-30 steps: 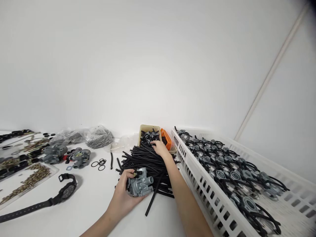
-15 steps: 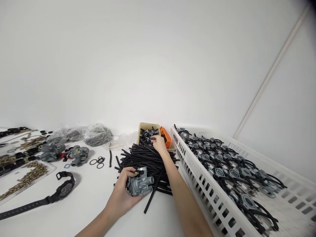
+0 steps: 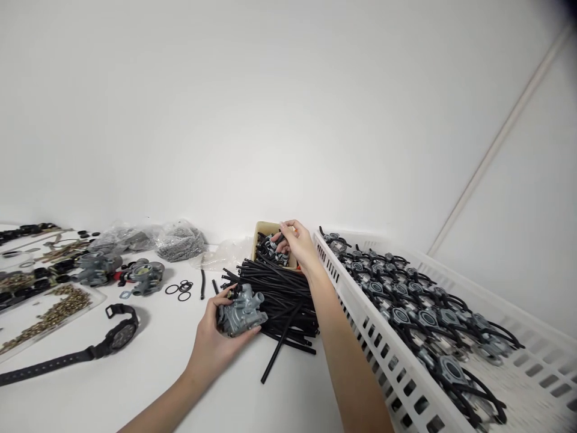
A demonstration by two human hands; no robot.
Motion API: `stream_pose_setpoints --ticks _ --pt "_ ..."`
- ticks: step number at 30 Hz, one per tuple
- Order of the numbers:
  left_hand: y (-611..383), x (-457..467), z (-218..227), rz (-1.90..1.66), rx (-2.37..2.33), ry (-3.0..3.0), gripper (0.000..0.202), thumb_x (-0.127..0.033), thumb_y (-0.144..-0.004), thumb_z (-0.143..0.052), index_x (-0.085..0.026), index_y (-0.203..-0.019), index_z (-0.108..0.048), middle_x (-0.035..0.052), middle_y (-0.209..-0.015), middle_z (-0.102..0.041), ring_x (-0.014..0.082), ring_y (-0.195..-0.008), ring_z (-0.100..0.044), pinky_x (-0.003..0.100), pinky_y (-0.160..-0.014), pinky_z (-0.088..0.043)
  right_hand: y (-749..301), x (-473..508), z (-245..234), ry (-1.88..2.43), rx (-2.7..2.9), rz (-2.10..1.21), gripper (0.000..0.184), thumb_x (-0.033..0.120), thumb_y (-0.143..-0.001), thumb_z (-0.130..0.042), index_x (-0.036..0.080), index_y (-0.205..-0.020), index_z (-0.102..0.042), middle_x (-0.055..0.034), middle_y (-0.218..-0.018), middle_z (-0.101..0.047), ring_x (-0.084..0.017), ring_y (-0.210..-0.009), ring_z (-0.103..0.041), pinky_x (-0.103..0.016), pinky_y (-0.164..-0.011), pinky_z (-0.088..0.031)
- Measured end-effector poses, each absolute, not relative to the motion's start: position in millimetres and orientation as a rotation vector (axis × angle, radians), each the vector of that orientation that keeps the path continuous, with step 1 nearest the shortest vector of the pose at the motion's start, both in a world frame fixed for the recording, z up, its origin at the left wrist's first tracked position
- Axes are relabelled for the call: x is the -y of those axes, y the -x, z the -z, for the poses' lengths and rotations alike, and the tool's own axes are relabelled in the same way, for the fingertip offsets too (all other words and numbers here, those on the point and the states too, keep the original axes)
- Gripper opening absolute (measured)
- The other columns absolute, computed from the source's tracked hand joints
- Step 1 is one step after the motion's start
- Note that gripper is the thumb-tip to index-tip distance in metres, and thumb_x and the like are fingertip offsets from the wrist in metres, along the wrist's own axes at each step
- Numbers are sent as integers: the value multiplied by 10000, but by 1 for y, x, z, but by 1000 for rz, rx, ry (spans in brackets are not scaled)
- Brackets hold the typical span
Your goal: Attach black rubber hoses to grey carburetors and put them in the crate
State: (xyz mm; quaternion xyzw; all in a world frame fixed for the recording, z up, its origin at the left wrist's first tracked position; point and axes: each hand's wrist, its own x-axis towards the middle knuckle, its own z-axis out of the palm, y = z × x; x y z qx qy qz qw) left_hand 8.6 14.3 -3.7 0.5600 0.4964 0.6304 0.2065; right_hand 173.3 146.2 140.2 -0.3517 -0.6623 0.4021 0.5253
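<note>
My left hand (image 3: 220, 337) is closed around a grey metal carburetor (image 3: 241, 313), tilted with its short pipe stub upward. Above a cream plastic bin (image 3: 265, 227), my right hand (image 3: 295, 242) has thumb and fingers pinched on a small black part (image 3: 280, 237), whose exact kind I cannot make out. Inside that bin lie small black and metallic parts (image 3: 270, 248). Between my arms spreads a heap of short black rubber hoses (image 3: 283, 288), next to the carburetor.
At right stands a white slotted crate (image 3: 360, 313) with rows of carburetors (image 3: 428, 319) fitted with black hoses. At left are a black wristwatch (image 3: 121, 334), black O-rings (image 3: 184, 288), two more carburetors, bagged parts (image 3: 180, 240) and a tray of brass pieces (image 3: 67, 307).
My right hand has lifted a little out of the bin and turned, with a small black part in its fingers. My left hand has moved left and slightly up, tilting the carburetor.
</note>
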Motion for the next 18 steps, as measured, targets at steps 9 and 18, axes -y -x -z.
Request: stream_pose_setpoints --ticks 9,18 --pt "-2 -18 -4 -1814 -1406 -1212 926 -441 -571 -854 -324 -1324 -328 60 -1147 -546 269 -1107 -586 492 -972 -476 -161 -103 -153 562 1733 -1475 359 336 -671 -825 179 -941 -648 -40 -858 -754 -107 -602 -667 -217 -562 -512" --pt "-2 -15 -7 -1826 -1329 -1213 929 -427 -571 -856 -318 -1346 -356 55 -1121 -547 245 -1058 -590 441 -940 -489 -143 -109 -133 717 1888 -1406 369 377 -591 -860 188 -765 -594 8 -671 -701 -174 -700 -710 -310 -731 -554"
